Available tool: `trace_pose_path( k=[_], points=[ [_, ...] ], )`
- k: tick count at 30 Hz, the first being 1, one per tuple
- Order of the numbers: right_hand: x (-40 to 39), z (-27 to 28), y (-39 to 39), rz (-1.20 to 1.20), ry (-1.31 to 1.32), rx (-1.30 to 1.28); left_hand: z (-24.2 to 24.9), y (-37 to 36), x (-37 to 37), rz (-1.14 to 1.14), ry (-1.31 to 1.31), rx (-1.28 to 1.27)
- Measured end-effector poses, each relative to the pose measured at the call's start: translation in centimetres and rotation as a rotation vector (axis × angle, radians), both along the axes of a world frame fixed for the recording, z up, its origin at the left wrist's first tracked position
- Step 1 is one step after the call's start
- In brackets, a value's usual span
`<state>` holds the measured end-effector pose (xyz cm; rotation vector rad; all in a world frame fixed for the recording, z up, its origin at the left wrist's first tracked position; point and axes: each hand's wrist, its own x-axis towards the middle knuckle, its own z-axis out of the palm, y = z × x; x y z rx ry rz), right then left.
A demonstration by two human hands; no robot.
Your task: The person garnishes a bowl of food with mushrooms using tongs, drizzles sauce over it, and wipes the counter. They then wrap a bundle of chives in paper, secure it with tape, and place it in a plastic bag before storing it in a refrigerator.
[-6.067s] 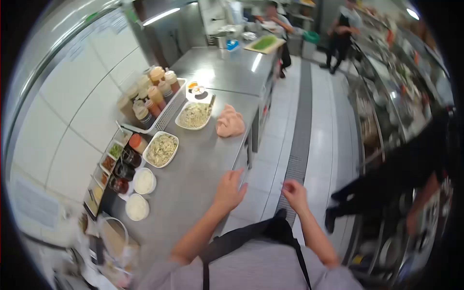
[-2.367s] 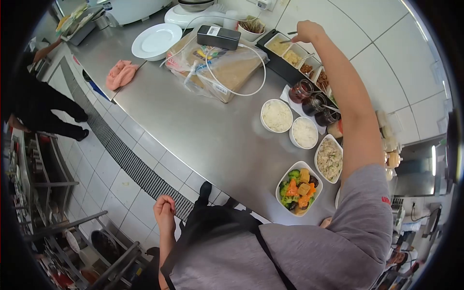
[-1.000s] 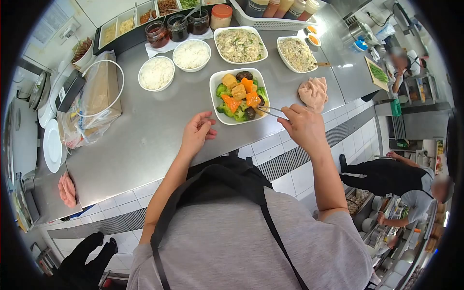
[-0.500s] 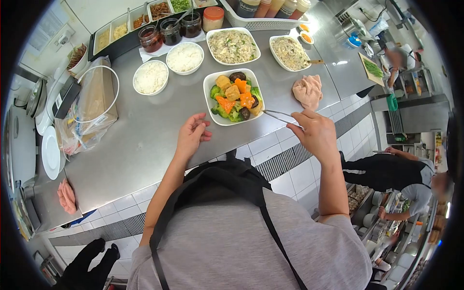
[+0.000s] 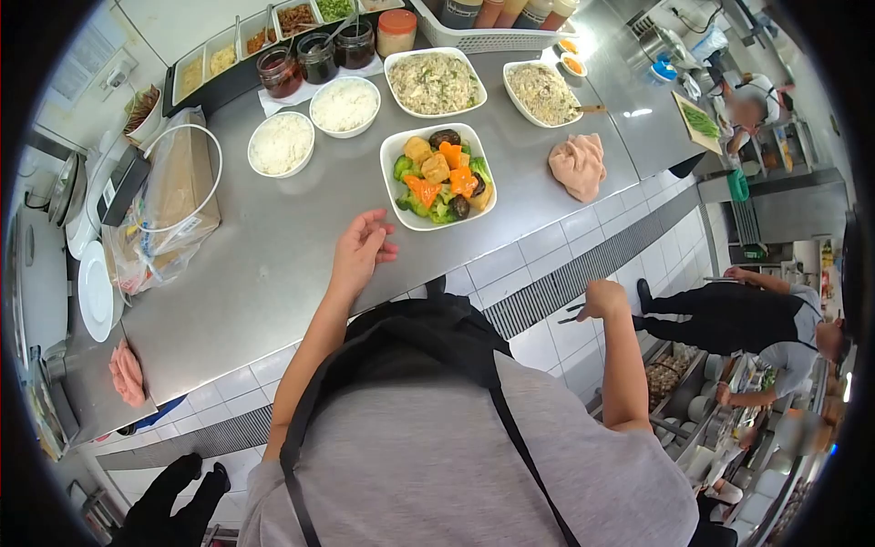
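Observation:
A white square bowl (image 5: 389, 202) of broccoli, carrot pieces, mushrooms and fried cubes stands near the counter's front edge. Left of it and slightly nearer to me, my left hand (image 5: 363, 251) rests by the edge, fingers loosely curled and apart, with nothing in it. My right hand (image 5: 603, 299) is off the counter, over the tiled floor, closed around metal tweezers (image 5: 572, 314). Only the tips show, pointing left and slightly apart; the rest is hidden by the hand. A crumpled pinkish cloth (image 5: 577, 167) lies right of the bowl.
Behind are two rice bowls (image 5: 281, 144), two dishes of fried rice (image 5: 436, 84), sauce jars (image 5: 317, 59) and a bottle basket (image 5: 492, 36). A bagged box (image 5: 178, 191) stands left. A co-worker (image 5: 729, 314) in a black apron is at right, another person (image 5: 752, 109) farther back.
My right hand has drawn back from the bowl with the tweezers, down and toward me, past the counter edge. The food in the bowl looks much the same. My left hand has hardly moved.

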<state>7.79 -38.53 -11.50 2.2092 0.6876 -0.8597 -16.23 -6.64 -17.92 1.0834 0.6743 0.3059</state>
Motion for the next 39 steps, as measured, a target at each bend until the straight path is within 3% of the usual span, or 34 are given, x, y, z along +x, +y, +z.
trace_pose_path(
  k=[3,4,8,9,11,17,21,23,27,39],
  points=[
    [0.3,3.1,2.5,-0.008,-0.054,0.19,-0.2,0.2,0.2,0.011,0.007,0.02],
    [0.1,4.6,3.2,0.031,-0.153,0.365,-0.2,0.0,0.2,0.013,0.006,0.009],
    [-1.9,11.7,11.0,0.252,-0.098,1.013,-0.6,0.3,0.4,0.026,-0.02,0.027],
    [-2.3,11.8,12.7,0.26,-0.094,1.011,-0.6,0.2,0.4,0.034,-0.021,0.025],
    [-3.1,11.7,15.8,0.592,-0.173,1.243,-0.4,0.2,0.4,0.053,-0.026,0.01],
    [-4.7,9.5,19.6,0.523,-0.189,1.058,-0.7,0.0,0.1,0.105,-0.057,0.012],
    [-4.8,10.1,19.7,0.543,-0.17,1.115,-0.6,0.0,0.1,0.113,-0.066,-0.01],
    [-4.8,10.3,19.6,0.707,-0.225,1.147,-0.2,0.0,0.1,0.107,-0.061,-0.02],
    [-4.6,10.2,19.9,0.748,-0.245,1.104,-0.5,0.1,0.1,0.104,-0.072,-0.008],
    [-3.5,8.5,20.5,0.555,-0.14,1.026,-0.5,0.2,0.1,0.095,-0.086,-0.019]
  ],
)
